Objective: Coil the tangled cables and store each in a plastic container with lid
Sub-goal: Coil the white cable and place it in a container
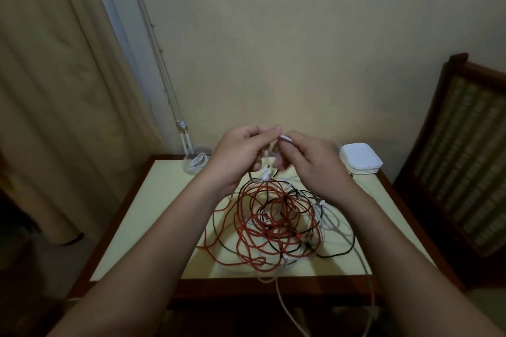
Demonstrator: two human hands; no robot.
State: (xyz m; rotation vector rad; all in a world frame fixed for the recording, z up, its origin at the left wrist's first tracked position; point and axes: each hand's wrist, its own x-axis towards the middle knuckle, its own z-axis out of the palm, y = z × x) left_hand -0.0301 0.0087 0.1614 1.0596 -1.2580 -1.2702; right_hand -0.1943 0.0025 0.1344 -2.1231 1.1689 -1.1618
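Your left hand (241,153) and right hand (315,164) are raised together at the centre of the frame, fingertips almost meeting. Both have their fingers curled around a white cable (284,138). The right hand pinches its white end at the top, and the left hand holds the strands that hang down between your palms. How many loops you hold is blurred.

Just below your hands, the tangle of cables (273,221) lies in the middle of the surface (153,213): red, black and white strands crossing over one another. A pale strand trails off the near edge toward the bottom of the frame.

At the far left corner of the surface stands a clear container (195,163) with a white coil inside. At the far right corner sits a white stack (360,159) of plastic lids or containers; which, you cannot tell.

A dark wooden chair (465,145) stands at the right edge and a curtain (54,90) hangs at the left.
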